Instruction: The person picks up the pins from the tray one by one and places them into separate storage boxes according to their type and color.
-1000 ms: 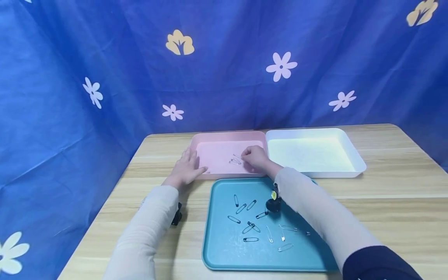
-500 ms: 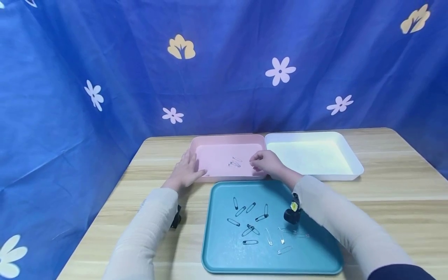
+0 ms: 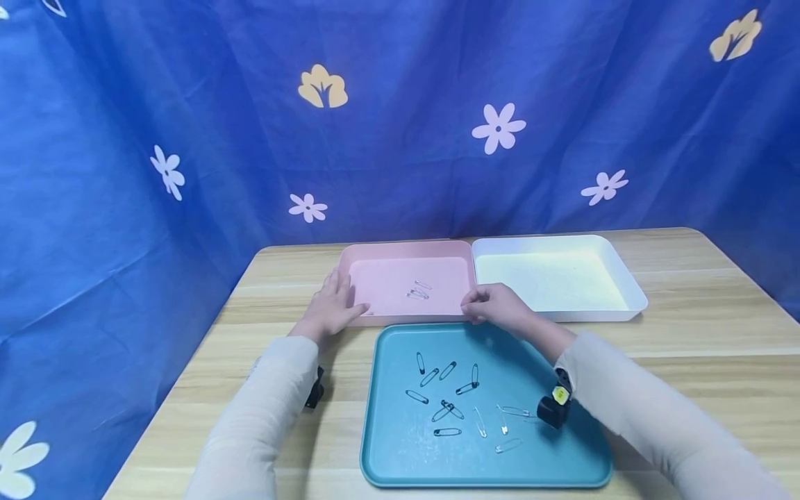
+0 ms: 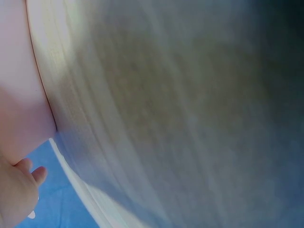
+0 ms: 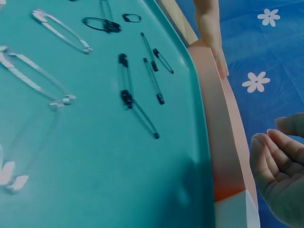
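Observation:
My left hand rests at the left rim of the pink tray, fingers spread and straight. Inside that tray a small group of silver safety pins lies right of the middle. My right hand hovers by the tray's front right corner. In the right wrist view the right hand's fingers curl loosely, thumb apart from them, with nothing between. Below it sits the teal tray, bearing scattered black safety pins on its left and silver safety pins nearer its right.
A white tray stands against the pink one's right side. All three trays are on a wooden table. A blue flowered cloth hangs behind. The right wrist's black camera hangs low over the teal tray.
My right hand has let go of a silver safety pin among the others in the pink tray, then drawn back right and nearer to me. The left hand has kept its place.

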`<action>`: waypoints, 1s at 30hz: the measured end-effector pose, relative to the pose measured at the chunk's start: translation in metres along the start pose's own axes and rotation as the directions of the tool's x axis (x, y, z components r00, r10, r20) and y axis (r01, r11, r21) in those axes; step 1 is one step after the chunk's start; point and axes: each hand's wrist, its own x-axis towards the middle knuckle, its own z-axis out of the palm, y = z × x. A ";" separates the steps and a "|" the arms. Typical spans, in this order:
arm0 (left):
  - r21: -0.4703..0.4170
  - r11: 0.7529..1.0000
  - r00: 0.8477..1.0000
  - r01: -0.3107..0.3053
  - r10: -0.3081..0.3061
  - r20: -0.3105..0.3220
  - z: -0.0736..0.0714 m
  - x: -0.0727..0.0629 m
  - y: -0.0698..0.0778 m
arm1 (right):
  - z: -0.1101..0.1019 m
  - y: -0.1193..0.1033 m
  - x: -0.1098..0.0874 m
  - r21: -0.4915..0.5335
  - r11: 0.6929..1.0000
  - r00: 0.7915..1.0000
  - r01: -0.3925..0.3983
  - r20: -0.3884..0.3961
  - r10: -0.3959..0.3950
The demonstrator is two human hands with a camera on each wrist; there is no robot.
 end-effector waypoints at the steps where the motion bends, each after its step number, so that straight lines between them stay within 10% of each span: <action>1: -0.001 1.000 1.000 0.002 -0.002 0.003 0.000 0.000 0.000 | -0.001 0.001 -0.003 0.004 1.000 1.000 0.008 0.015 -0.008; 30: -0.006 1.000 1.000 -0.001 0.001 0.020 0.000 -0.001 -0.001 | -0.019 0.026 -0.068 -0.051 0.998 0.976 0.021 0.216 -0.009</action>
